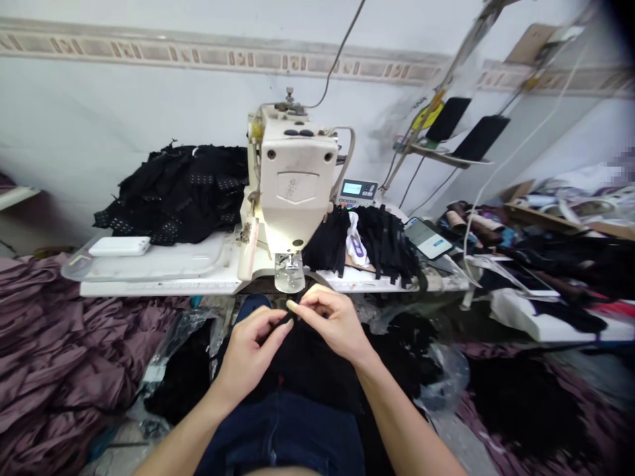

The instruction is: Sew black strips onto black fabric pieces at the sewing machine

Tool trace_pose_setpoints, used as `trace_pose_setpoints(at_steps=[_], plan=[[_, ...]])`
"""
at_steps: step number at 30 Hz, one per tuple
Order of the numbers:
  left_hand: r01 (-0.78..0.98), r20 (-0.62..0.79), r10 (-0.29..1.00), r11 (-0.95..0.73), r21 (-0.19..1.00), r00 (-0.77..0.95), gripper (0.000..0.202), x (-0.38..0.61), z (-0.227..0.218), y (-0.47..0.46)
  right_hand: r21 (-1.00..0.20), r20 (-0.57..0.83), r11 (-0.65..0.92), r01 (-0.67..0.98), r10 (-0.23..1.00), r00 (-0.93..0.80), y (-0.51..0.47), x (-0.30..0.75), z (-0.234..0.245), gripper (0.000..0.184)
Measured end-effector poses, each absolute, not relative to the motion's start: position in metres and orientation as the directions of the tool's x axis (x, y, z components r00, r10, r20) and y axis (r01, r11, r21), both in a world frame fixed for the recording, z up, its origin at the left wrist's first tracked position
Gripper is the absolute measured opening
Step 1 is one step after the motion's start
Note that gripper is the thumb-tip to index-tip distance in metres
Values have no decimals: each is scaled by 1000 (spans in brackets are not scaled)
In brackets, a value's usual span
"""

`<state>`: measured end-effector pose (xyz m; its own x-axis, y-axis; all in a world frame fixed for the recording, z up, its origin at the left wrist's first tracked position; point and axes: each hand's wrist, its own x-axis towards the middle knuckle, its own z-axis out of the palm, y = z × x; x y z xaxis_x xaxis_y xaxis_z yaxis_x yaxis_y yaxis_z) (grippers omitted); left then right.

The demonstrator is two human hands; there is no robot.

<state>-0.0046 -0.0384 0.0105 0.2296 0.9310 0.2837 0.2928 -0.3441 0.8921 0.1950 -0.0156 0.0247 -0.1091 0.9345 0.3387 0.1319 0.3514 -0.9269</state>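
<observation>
Black fabric (310, 363) lay bunched on the person's lap (280, 436), its upper edge pinched by left hand (251, 350) and right hand (332, 324), both closed in a grasp just below the sewing machine's presser foot (288, 272).

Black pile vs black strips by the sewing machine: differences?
The heaped black fabric pile is wider and bulkier than the bunch of narrow black fabric strips. The pile shows light-dotted bands; the strips look plain. The pile lies left of the cream sewing machine, the strips right. Both lie on the white table.
</observation>
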Motion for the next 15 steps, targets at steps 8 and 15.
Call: trace_pose_setpoints(at_steps=[8, 15], plan=[[586, 642, 536, -794, 162, 549, 43, -10, 12, -6, -924, 346, 327, 198, 935, 73, 27, 196, 10, 34], [741, 605, 616, -668, 63, 504, 47, 6, -1, -6, -986, 20, 61, -153, 968, 252, 24, 185, -24, 45]])
